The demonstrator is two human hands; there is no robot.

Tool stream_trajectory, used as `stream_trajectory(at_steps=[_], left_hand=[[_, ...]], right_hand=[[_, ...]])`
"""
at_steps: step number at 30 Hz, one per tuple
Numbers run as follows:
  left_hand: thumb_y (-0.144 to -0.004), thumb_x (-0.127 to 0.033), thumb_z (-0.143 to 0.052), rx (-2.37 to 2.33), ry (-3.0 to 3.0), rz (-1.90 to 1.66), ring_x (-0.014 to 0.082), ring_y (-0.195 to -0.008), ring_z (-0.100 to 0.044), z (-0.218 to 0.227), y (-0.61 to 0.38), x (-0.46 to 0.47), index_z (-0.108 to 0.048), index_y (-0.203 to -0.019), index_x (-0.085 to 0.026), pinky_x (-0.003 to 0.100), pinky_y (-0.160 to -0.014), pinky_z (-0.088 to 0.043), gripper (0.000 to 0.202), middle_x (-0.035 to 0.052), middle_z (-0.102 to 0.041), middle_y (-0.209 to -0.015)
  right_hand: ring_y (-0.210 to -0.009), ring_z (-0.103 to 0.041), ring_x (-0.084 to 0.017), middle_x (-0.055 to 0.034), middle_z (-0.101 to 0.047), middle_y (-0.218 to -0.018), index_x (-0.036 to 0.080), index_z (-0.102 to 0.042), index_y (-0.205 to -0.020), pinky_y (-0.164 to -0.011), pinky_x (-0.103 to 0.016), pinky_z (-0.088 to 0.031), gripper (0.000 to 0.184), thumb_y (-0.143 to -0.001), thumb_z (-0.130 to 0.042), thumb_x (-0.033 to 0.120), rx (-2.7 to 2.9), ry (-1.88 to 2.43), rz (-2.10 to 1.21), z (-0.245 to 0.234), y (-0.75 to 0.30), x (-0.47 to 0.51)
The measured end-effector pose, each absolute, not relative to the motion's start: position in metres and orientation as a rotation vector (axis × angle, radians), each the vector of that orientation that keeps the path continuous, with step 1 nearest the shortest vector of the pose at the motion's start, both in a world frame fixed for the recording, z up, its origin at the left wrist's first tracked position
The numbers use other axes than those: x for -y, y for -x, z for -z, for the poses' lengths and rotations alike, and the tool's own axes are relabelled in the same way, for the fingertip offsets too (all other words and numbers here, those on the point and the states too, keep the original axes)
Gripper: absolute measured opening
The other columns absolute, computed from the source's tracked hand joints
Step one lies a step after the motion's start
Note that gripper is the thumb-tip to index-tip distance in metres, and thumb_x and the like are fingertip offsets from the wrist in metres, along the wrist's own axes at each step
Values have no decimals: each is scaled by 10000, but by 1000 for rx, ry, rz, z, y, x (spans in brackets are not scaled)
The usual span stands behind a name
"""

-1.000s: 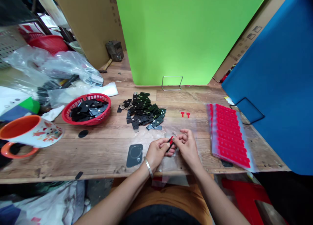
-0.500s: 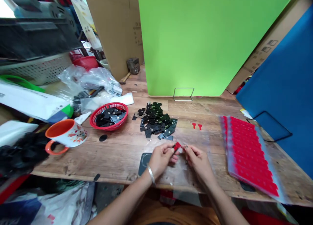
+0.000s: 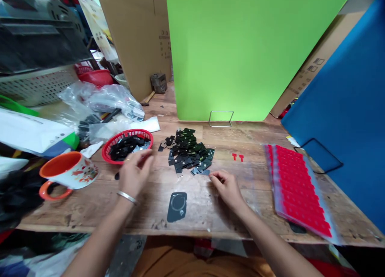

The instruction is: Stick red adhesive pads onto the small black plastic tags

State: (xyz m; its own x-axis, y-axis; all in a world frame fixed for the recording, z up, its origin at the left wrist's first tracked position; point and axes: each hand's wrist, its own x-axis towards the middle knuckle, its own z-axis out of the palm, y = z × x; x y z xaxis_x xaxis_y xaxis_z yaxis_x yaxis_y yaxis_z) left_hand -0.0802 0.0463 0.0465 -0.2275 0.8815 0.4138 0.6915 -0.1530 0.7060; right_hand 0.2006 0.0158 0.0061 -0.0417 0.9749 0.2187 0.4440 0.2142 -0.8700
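My left hand (image 3: 135, 174), smeared by motion, is at the front right edge of a red plastic basket (image 3: 105, 150). Small flat black pieces (image 3: 128, 145) fill the basket; whether these fingers hold anything cannot be made out. At the near edge of a heap of black flat pieces (image 3: 189, 150), my right hand (image 3: 225, 185) has thumb and fingertips closed on the end of one black piece (image 3: 205, 172). Two small red T-shaped pieces (image 3: 238, 157) lie on the table beyond this hand. Clear sheets of red pieces (image 3: 296, 185) are stacked to the right.
An orange and white mug (image 3: 81, 172) stands left of the basket. Plastic bags (image 3: 105, 98) crowd the back left. A green board (image 3: 240, 52) and a blue board (image 3: 339, 104) rise behind the wooden table (image 3: 144, 213). A dark patch (image 3: 177, 207) lies near the front edge.
My hands have parted. The left swung left to the basket, and the red and black piece between them no longer shows. The right moved forward to the heap. The view shifted slightly.
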Motion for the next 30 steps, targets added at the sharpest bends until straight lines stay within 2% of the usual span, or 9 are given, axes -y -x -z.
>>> stream_trajectory(at_steps=[3,7,12,15,19,22,25,27,30], left_hand=[[-773,-311,-517,-1723,-1922,-1115,201,-888,-564,-20,44,-18,-634,-956,-194,345,-830,-434,247,58,-626,-923],[-791,-276,-500,-1581,-1922,-968,202,-882,-554,0,14,6,-633,-921,-205,338,-803,-430,199,59,-614,-895],[-786,-251,-508,-1510,-1876,-980,204,-880,-554,2,12,7,-641,-869,-208,333,-807,-417,162,60,-615,-868],[-781,-272,-521,-1492,-1780,-1003,192,-831,-562,-1,14,4,-645,-873,-210,314,-769,-425,167,53,-618,-865],[-752,-315,-567,-1403,-1504,-1060,175,-807,-567,-6,7,2,-640,-894,-188,285,-744,-431,204,55,-621,-880],[-693,-322,-639,-1267,-1211,-1094,157,-792,-572,-9,-6,1,-619,-949,-159,264,-738,-441,304,58,-627,-868],[-637,-313,-695,-1156,-1011,-1074,145,-795,-580,-14,-20,1,-604,-989,-149,248,-736,-444,399,54,-633,-856],[-635,-310,-699,-1129,-966,-1035,136,-762,-584,-16,-27,2,-610,-986,-145,233,-705,-444,398,46,-641,-825],[-660,-304,-679,-1119,-968,-971,130,-698,-584,-18,-33,2,-636,-919,-137,212,-642,-435,312,39,-656,-773]], right_hand=[[-806,-538,-204,-57,-608,-810,210,-666,-797,-725,-329,-423,147,-789,-520,232,1831,1408,-482,-4,-189,-34],[-904,-486,-258,-104,-591,-939,206,-646,-875,-768,-389,-414,168,-746,-603,304,1992,1466,-213,4,-176,-49],[-898,-481,-259,-106,-609,-941,213,-644,-821,-766,-400,-414,126,-797,-543,285,2091,1465,-105,7,-172,-51],[-944,-473,-243,-86,-598,-1001,236,-650,-856,-778,-379,-416,192,-846,-460,263,2065,1398,-129,-3,-177,-45],[-904,-512,-212,-69,-605,-955,230,-650,-927,-796,-353,-411,233,-862,-434,290,1766,1324,-383,-21,-184,-28],[-706,-549,-174,-44,-625,-759,194,-661,-863,-637,-287,-433,254,-833,-473,361,1399,1344,-733,-26,-185,-16],[-488,-467,-112,-8,-591,-603,173,-655,-779,-427,-214,-321,281,-768,-543,430,1080,1347,-1096,-22,-185,-6],[-431,-409,-82,-1,-585,-587,168,-649,-762,-380,-195,-243,283,-730,-583,440,935,1308,-1267,-17,-185,-1],[-428,-381,-62,-3,-580,-605,158,-648,-773,-371,-181,-205,273,-714,-610,422,849,1269,-1379,-11,-187,6]])
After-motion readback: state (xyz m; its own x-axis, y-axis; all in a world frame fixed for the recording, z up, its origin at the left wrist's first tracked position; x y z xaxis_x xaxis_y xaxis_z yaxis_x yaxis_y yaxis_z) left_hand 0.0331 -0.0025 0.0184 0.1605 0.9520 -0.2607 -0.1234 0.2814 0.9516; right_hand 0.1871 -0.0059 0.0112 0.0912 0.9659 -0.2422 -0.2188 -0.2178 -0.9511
